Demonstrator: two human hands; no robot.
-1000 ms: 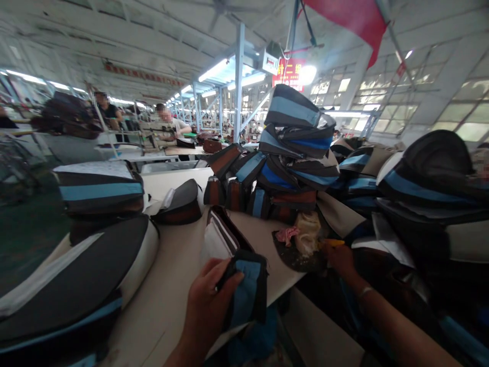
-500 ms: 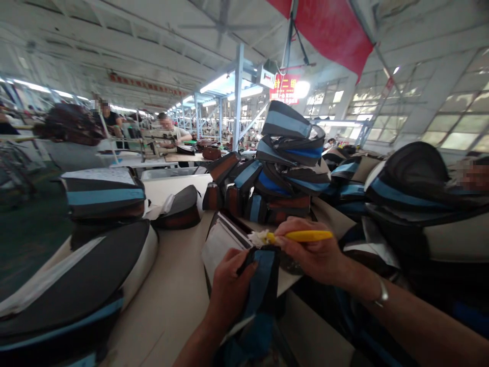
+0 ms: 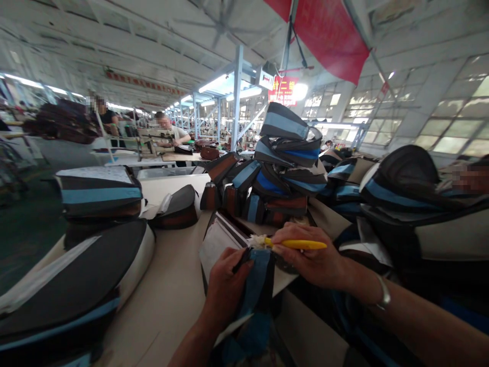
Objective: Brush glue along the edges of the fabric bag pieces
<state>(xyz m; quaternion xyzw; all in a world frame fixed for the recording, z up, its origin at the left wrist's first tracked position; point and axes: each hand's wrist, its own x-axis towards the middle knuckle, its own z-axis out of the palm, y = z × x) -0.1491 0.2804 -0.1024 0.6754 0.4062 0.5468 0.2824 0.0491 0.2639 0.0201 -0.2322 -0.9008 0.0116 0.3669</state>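
Note:
My left hand (image 3: pixel 228 278) is closed on the edge of a dark grey piece with a blue stripe (image 3: pixel 258 280), its thumb lying on top. In my right hand (image 3: pixel 309 255) is a brush with a yellow handle (image 3: pixel 305 244). The brush's ragged whitish bristles (image 3: pixel 257 240) are at the upper end of the striped piece, close to my left fingertips. Just behind lies a dark piece with a pale, papery face (image 3: pixel 221 239). My right hand partly hides a round dark thing beneath it.
Curved dark pieces with blue or brown bands are piled (image 3: pixel 284 148) at the back. More lie at the left (image 3: pixel 84 275) and right (image 3: pixel 405 188) of the pale tabletop (image 3: pixel 153 295). A person (image 3: pixel 170 132) sits at a sewing machine further off; another person's blurred head is at the right edge.
The view has shifted slightly. My right hand has tilted the brush a little, and its bristles remain at the striped piece's upper edge. My left hand keeps its hold.

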